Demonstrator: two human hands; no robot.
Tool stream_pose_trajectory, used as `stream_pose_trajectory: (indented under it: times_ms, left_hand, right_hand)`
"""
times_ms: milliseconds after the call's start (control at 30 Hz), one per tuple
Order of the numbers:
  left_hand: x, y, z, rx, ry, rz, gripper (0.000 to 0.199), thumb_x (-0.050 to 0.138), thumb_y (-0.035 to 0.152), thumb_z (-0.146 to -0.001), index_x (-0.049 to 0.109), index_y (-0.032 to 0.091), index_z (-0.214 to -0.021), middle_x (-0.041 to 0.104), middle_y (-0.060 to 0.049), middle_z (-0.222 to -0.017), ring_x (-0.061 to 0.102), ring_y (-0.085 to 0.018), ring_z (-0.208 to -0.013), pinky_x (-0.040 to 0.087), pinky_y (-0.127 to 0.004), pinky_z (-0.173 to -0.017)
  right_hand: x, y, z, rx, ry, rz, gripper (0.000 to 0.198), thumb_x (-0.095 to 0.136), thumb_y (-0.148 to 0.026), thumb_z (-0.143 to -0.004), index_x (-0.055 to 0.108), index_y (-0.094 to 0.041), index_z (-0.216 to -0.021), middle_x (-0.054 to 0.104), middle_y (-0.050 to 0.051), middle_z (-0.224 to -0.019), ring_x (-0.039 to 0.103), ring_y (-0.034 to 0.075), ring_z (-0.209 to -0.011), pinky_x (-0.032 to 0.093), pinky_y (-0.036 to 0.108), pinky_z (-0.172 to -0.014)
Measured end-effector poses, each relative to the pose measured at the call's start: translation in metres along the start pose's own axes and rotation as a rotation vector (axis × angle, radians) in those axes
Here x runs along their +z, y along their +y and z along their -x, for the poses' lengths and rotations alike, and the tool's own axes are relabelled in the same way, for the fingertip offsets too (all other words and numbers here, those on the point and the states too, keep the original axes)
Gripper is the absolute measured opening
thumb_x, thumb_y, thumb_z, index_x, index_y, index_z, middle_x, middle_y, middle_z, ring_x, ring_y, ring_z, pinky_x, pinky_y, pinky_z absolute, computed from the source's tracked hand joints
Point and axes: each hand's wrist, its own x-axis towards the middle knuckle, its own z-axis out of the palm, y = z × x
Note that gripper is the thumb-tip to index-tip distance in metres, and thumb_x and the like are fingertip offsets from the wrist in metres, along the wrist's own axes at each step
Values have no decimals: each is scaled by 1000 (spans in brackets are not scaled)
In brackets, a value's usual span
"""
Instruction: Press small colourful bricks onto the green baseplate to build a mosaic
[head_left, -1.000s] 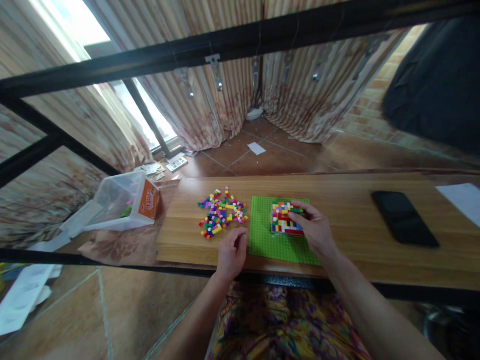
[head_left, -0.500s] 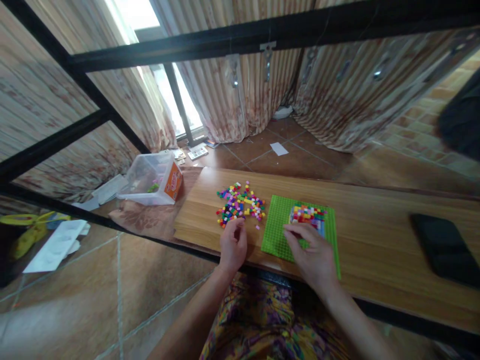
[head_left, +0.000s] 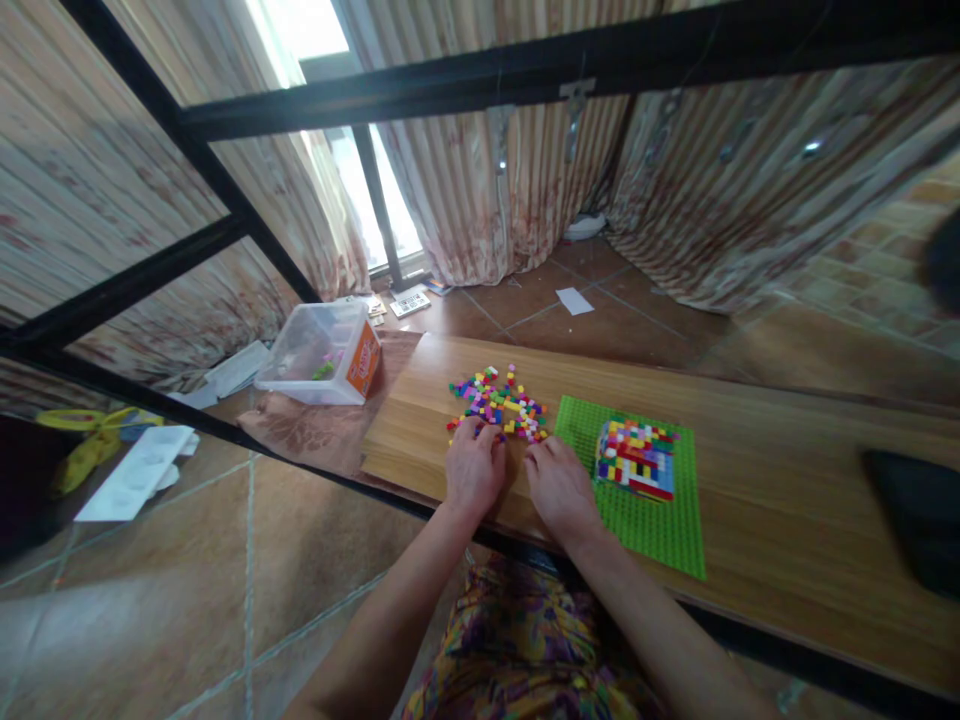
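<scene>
Small multicoloured building bricks (head_left: 491,397) lie in a loose pile on the wooden tabletop. My left hand (head_left: 475,468) is at the near edge of the pile, fingers curled down among the bricks. Close beside it, my right hand (head_left: 559,485) reaches the pile's right edge with its fingertips drawn together. Whether a brick is between the fingers of either hand is too small to make out. To the right lies a green baseplate (head_left: 660,545), slightly turned. On it stands a block built of many coloured bricks (head_left: 637,460), with its top and near side showing.
A clear plastic box (head_left: 319,360) with an orange label stands left of the wooden tabletop (head_left: 765,470). A dark phone-like object (head_left: 911,515) lies at the far right. A black metal bar (head_left: 480,85) crosses above the table. Papers and cards lie on the tiled floor.
My right hand has moved left from the baseplate to the loose bricks, uncovering the built block. My left hand has reached a little farther into the pile. The view has shifted slightly.
</scene>
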Motion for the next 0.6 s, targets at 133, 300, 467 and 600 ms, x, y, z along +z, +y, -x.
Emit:
stream_pose_trajectory:
  times_ms: [133, 300, 467, 600]
  left_hand:
    - [2, 0, -3, 29, -21, 0, 13, 57, 14, -90, 70, 18, -91, 62, -10, -105, 61, -24, -97, 54, -37, -87]
    - [-7, 5, -1, 11, -6, 165, 14, 56, 15, -92, 70, 18, -92, 66, -9, -101, 63, -21, -95, 54, -35, -86]
    - [-16, 27, 5, -120, -135, 664, 11, 61, 21, -90, 72, 20, -92, 73, -5, -88, 68, -18, -80, 57, -30, -76]
    - [-14, 51, 16, -220, -190, 908, 10, 64, 22, -88, 73, 19, -91, 75, -5, -87, 70, -18, -81, 58, -30, -76]
  right_hand:
    - [2, 4, -2, 17, 6, -10, 22, 46, -16, -94, 67, -19, -92, 64, 12, -92, 59, 25, -88, 49, 38, -83]
    - [-8, 1, 0, 61, 53, -239, 27, 47, -18, -94, 67, -16, -111, 67, 13, -99, 63, 25, -94, 51, 40, -88]
    - [-29, -9, 15, 229, 125, -728, 26, 54, -34, -94, 70, -22, -110, 72, 8, -100, 68, 20, -89, 55, 34, -81]
    - [-44, -5, 32, 368, 212, -895, 23, 62, -39, -89, 75, -23, -100, 75, 6, -98, 70, 21, -91, 56, 34, -81]
